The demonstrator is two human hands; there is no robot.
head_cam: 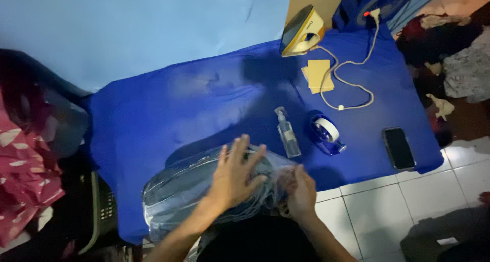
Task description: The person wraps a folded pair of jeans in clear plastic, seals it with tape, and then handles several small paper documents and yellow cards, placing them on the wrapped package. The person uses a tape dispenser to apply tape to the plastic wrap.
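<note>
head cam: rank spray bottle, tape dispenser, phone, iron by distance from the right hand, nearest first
From the right hand, which rests on the end of the clear-wrapped bundle:
1. Spray bottle, just above the hand, lying on the blue cloth.
2. Tape dispenser, above and to the right.
3. Phone, far right, near the cloth's edge.
4. Iron, at the cloth's far edge.

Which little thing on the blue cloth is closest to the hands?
The clear spray bottle, lying just above the right hand. Tape holder and phone sit farther right.

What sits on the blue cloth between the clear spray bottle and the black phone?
In the head view, a blue tape dispenser holding a white roll sits between the clear spray bottle and the black phone.
</note>
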